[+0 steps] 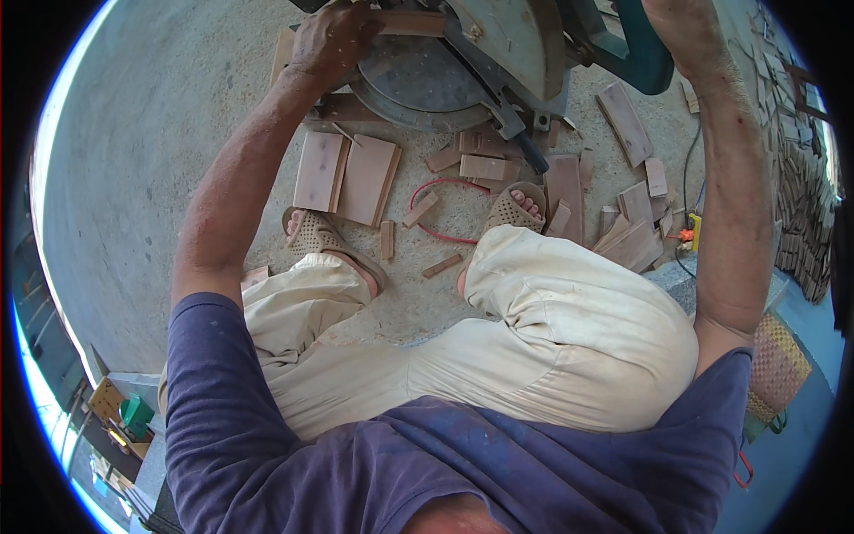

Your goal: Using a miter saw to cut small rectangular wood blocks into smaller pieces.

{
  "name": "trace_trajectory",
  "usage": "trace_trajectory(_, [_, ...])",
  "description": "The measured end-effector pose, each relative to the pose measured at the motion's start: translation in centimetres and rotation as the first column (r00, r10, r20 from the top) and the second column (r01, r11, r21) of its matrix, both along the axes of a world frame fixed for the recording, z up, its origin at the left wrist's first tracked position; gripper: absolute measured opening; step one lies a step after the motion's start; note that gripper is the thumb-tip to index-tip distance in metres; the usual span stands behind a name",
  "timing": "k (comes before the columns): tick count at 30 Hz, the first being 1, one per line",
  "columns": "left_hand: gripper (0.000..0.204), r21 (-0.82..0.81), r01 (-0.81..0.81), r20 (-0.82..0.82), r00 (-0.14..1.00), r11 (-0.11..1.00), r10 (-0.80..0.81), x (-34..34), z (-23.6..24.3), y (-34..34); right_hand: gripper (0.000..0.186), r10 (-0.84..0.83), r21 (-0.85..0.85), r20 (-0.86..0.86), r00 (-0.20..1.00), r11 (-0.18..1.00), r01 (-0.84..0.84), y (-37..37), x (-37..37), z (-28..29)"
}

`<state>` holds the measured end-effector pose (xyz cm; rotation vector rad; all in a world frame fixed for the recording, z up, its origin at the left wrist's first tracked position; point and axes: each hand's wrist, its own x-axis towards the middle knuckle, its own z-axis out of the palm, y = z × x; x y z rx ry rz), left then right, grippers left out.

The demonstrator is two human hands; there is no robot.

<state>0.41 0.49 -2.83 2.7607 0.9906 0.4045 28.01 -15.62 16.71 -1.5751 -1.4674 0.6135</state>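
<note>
At the upper edge of the view, the left hand [331, 43] is closed over the left end of a wooden strip [409, 23], which lies across the rear of the round metal table [420, 82] of a mitre saw, beside its blade guard [516, 44]. The right hand [680, 28], partly cut off by the frame, is at the saw's teal handle [654, 58]; its fingers are hidden, so whether it grips cannot be told. Just below the saw, two flat boards [367, 182] lie side by side on the concrete floor [151, 178], a thin stick [345, 133] across their upper ends. Between the person's perforated sandals [334, 238] curves a red cord [447, 237], a small wooden block [420, 210] lying over it. To the right are scattered offcuts [636, 245] and a longer plank [625, 125]. Farther out stand stacked wood pieces [805, 214], a woven bag [778, 365] and, lower left, a green container [135, 416].
</note>
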Motion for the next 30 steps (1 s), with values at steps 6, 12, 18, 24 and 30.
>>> trace_trajectory(6, [0.024, -0.007, -0.008, -0.008, 1.000, 1.000, 0.008, -0.1, 0.4, -0.2, 0.055, -0.016, 0.050, -0.004, 1.000, 0.999, 0.016, -1.0, 1.0, -2.0])
trace_trajectory(12, [0.024, 0.053, 0.004, -0.047, 0.999, 0.999, -0.001, -0.1, 0.1, 0.0, 0.056, -0.038, 0.012, 0.012, 0.999, 0.999, 0.038, -2.0, 0.9, -2.2])
trace_trajectory(18, [0.024, 0.020, 0.017, 0.020, 1.000, 1.000, -0.017, -0.2, -0.3, 0.1, 0.061, -0.100, 0.028, 0.002, 0.995, 0.995, 0.100, -2.6, 0.5, -3.1])
trace_trajectory(24, [0.022, 0.058, 0.031, 0.052, 0.998, 0.998, -0.034, -0.2, -0.4, 0.2, 0.068, -0.095, 0.003, -0.035, 0.995, 0.995, 0.095, -3.5, 0.8, -3.7])
trace_trajectory(30, [0.022, 0.031, 0.042, 0.109, 0.993, 0.999, -0.045, -0.4, -0.3, 0.0, 0.072, -0.101, 0.018, -0.030, 0.994, 0.995, 0.102, -3.7, 1.0, -3.9])
